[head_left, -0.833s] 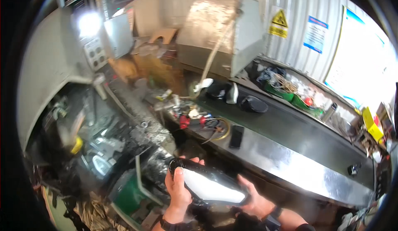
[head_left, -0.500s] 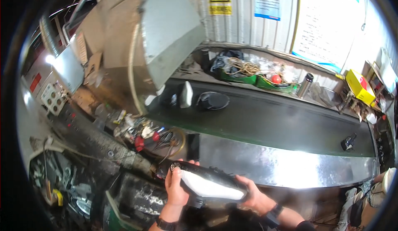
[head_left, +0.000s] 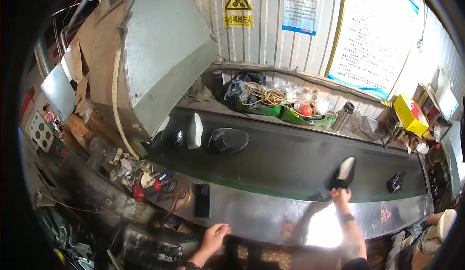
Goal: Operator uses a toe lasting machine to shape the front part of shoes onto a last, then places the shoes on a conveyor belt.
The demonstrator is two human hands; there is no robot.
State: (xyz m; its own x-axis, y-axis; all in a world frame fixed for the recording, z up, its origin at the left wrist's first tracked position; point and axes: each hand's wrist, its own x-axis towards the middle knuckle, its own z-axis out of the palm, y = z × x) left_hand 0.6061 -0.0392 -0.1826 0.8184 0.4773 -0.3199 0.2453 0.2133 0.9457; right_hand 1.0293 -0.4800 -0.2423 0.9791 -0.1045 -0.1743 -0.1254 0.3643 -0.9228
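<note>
My right hand [head_left: 341, 197] reaches over the belt and grips one end of a black shoe [head_left: 346, 170]. The shoe's pale sole faces up toward me, and its other end points to the far side. Low in the middle, my left hand [head_left: 214, 238] is held in front of the metal ledge, its fingers loosely curled and apart from the thumb, holding nothing. A dark phone-like slab [head_left: 202, 200] lies on the ledge beyond it. Farther left on the dark conveyor belt [head_left: 286, 166] are an upright white-soled shoe [head_left: 195, 132] and a flat black piece [head_left: 230, 139].
A small black object [head_left: 396, 182] lies at the belt's right end. A large metal hood [head_left: 164, 47] covers its left end. Green bins [head_left: 261, 109], a flask [head_left: 343, 116] and a yellow box [head_left: 410, 115] line the far shelf. Clutter with a red tool [head_left: 146, 190] sits at left.
My left hand has let go of the shoe and drawn back. My right hand has carried it forward and right over the belt. The view has shifted slightly.
</note>
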